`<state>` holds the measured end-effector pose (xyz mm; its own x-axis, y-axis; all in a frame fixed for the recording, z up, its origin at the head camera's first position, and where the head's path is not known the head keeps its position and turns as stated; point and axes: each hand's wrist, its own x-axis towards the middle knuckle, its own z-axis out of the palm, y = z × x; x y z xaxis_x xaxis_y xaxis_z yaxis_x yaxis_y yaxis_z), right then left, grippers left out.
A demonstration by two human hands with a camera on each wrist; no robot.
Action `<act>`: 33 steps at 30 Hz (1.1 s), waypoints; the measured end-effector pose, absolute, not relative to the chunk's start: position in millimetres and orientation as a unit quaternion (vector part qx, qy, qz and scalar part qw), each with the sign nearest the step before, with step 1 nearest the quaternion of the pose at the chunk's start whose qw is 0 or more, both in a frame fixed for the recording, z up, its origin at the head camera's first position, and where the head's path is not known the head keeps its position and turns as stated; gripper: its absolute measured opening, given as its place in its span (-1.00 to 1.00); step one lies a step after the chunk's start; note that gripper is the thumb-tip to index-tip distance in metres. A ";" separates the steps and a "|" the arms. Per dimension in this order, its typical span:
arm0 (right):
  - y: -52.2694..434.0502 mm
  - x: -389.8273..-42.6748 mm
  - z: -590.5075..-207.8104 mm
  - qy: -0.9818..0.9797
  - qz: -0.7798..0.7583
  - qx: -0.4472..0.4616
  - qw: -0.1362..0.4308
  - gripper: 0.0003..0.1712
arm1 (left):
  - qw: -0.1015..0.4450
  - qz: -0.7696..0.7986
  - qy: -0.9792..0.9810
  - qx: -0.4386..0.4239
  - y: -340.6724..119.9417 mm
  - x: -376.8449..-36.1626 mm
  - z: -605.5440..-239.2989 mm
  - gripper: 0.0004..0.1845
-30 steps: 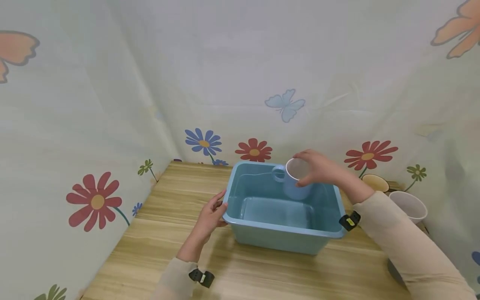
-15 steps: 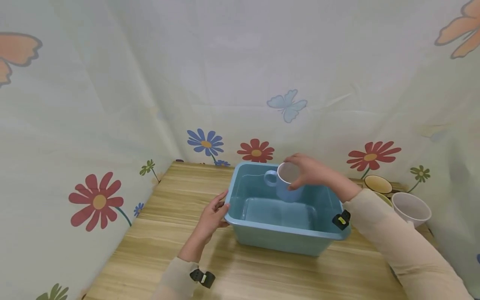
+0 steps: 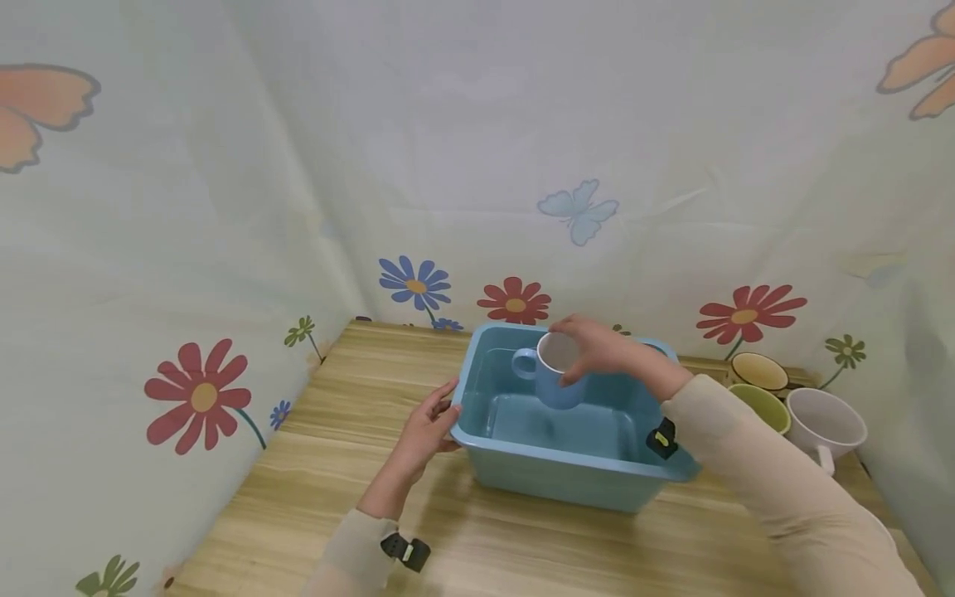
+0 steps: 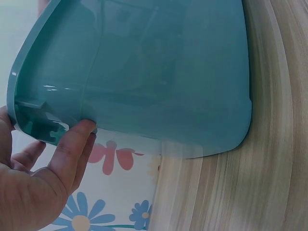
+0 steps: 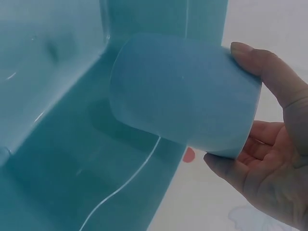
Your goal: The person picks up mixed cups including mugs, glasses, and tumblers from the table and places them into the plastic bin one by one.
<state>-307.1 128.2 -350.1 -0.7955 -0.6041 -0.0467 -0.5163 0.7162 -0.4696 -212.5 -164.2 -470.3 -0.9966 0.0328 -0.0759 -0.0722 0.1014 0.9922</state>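
Note:
A light blue mug (image 3: 550, 370) with a white inside hangs over the blue plastic tub (image 3: 567, 477), its handle pointing left. My right hand (image 3: 597, 348) grips the mug by its rim from above; in the right wrist view the mug (image 5: 183, 91) is pinched between thumb and fingers (image 5: 269, 72) above the tub's inner floor (image 5: 62, 178). My left hand (image 3: 427, 424) rests against the tub's left rim, fingers straight. In the left wrist view the thumb (image 4: 72, 144) touches the tub's outer wall (image 4: 159, 72) under the rim.
The tub stands on a wooden table (image 3: 336, 464). At the right stand a yellow bowl (image 3: 758, 369), a green bowl (image 3: 761, 406) and a white cup (image 3: 824, 423). Flowered curtains (image 3: 186, 249) close off the left and back sides.
My right hand has carried the mug leftward and a little lower over the tub. The left hand stays at the tub's left rim.

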 end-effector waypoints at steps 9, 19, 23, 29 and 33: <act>116.8 -315.4 -362.3 0.917 -0.216 -0.319 0.106 -0.03 | 0.044 0.668 0.743 -0.009 -164.8 -211.7 -467.4 -0.43; 103.4 -324.3 -379.1 0.910 -0.208 -0.338 0.119 -0.05 | 0.043 0.673 0.739 -0.010 -163.9 -211.3 -467.0 -0.41; 100.0 -327.2 -385.1 0.908 -0.205 -0.346 0.121 -0.05 | 0.042 0.672 0.739 -0.013 -163.3 -211.3 -467.4 -0.42; 96.1 -327.5 -392.5 0.907 -0.210 -0.341 0.130 -0.03 | 0.041 0.670 0.741 -0.017 -163.4 -211.0 -467.8 -0.42; 94.1 -328.0 -396.8 0.906 -0.214 -0.340 0.133 -0.03 | 0.043 0.670 0.741 -0.017 -163.4 -210.6 -467.0 -0.42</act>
<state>-328.0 94.1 -396.8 -0.7337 -0.6728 -0.0951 -0.5590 0.6772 -0.4784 -210.6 -163.4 -467.0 -0.9958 0.0323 -0.0853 -0.0817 0.1009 0.9915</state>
